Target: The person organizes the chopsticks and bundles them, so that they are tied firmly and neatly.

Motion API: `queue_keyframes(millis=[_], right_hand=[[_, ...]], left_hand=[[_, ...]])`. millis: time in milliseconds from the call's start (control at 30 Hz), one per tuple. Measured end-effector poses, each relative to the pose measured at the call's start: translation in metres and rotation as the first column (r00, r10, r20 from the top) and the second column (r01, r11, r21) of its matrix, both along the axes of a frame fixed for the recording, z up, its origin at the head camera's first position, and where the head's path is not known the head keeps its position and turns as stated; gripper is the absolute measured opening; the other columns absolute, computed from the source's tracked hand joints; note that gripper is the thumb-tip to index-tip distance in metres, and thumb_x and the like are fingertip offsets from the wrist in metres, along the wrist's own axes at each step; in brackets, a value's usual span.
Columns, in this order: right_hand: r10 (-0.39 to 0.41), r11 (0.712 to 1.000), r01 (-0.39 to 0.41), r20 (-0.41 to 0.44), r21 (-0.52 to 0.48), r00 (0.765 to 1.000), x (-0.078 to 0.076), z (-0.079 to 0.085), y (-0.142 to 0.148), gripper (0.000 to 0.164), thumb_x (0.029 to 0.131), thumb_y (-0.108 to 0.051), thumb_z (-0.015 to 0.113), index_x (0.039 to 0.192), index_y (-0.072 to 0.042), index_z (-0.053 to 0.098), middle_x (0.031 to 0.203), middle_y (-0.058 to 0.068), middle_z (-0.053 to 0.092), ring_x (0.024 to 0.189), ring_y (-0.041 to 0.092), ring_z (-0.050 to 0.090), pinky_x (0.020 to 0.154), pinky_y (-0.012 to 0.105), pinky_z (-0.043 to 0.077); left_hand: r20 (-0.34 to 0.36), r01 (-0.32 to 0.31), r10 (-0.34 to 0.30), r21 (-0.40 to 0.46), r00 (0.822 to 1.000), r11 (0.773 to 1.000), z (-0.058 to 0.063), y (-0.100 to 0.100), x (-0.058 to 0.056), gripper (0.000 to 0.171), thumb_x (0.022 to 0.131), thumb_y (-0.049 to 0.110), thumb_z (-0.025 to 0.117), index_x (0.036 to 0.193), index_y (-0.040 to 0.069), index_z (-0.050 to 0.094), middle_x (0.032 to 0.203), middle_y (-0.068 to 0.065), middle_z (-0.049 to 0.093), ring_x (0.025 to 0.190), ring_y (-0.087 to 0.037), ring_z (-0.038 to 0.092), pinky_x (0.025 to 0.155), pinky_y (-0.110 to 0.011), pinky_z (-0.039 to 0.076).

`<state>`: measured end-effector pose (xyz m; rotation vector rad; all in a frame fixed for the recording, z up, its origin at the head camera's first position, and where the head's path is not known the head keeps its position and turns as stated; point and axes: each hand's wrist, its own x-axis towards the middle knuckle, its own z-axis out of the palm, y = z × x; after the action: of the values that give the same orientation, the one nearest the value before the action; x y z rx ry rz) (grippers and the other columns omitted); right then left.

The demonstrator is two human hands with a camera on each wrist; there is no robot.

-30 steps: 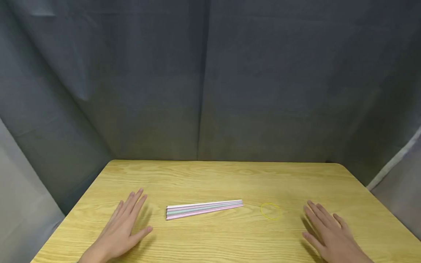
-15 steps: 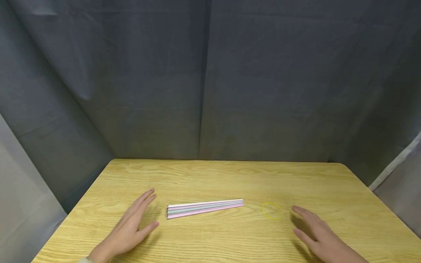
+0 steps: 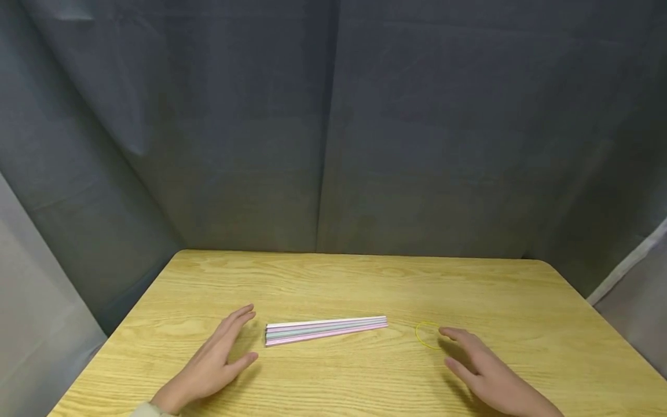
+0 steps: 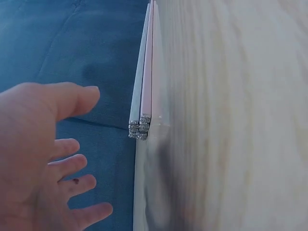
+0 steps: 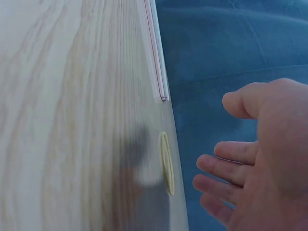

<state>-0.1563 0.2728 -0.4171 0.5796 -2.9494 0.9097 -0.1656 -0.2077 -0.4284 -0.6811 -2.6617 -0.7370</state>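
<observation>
A bundle of slim chopsticks in white, pink and grey-green lies on the table, its thicker ends to the left. Those ends look silvery and glittery in the left wrist view. My left hand hovers just left of the bundle, fingers extended and thumb apart, holding nothing. To the right of the chopsticks lies a yellow rubber band. My right hand is close beside it, the index fingertip overlapping the band's right side in the head view. The right wrist view shows that hand with relaxed fingers and nothing in it.
The wood-grain table has rounded far corners. Behind it hangs a dark grey curtain, with lighter cloth panels at the left and right sides.
My right hand has moved left, from well right of the rubber band to its edge, and turned thumb-side up. My left hand has shifted slightly right toward the chopsticks. Chopsticks and band stay put.
</observation>
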Motion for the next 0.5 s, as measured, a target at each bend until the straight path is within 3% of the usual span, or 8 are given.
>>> queue_keyframes(millis=[200, 500], right_hand=[[0.025, 0.998, -0.024, 0.025, -0.055, 0.999, -0.007, -0.006, -0.009, 0.049, 0.100, -0.034, 0.050, 0.140, -0.007, 0.042, 0.141, 0.016, 0.046, 0.130, 0.040, 0.043, 0.096, 0.056, 0.040], [0.060, 0.992, -0.049, 0.094, -0.120, 0.994, -0.019, -0.012, -0.021, 0.051, 0.101, -0.035, 0.049, 0.140, -0.004, 0.041, 0.139, 0.016, 0.047, 0.128, 0.039, 0.045, 0.098, 0.053, 0.041]], left_hand=[[0.041, 0.006, -0.007, 0.012, 0.999, 1.000, -0.001, 0.003, -0.002, 0.064, 0.087, 0.021, 0.071, 0.143, 0.009, 0.041, 0.150, -0.009, 0.039, 0.135, -0.031, 0.041, 0.101, -0.051, 0.041], [0.172, 0.014, -0.020, 0.036, 0.985, 0.999, -0.003, 0.008, -0.008, 0.063, 0.091, 0.026, 0.067, 0.144, 0.005, 0.039, 0.147, -0.008, 0.042, 0.136, -0.030, 0.039, 0.104, -0.051, 0.037]])
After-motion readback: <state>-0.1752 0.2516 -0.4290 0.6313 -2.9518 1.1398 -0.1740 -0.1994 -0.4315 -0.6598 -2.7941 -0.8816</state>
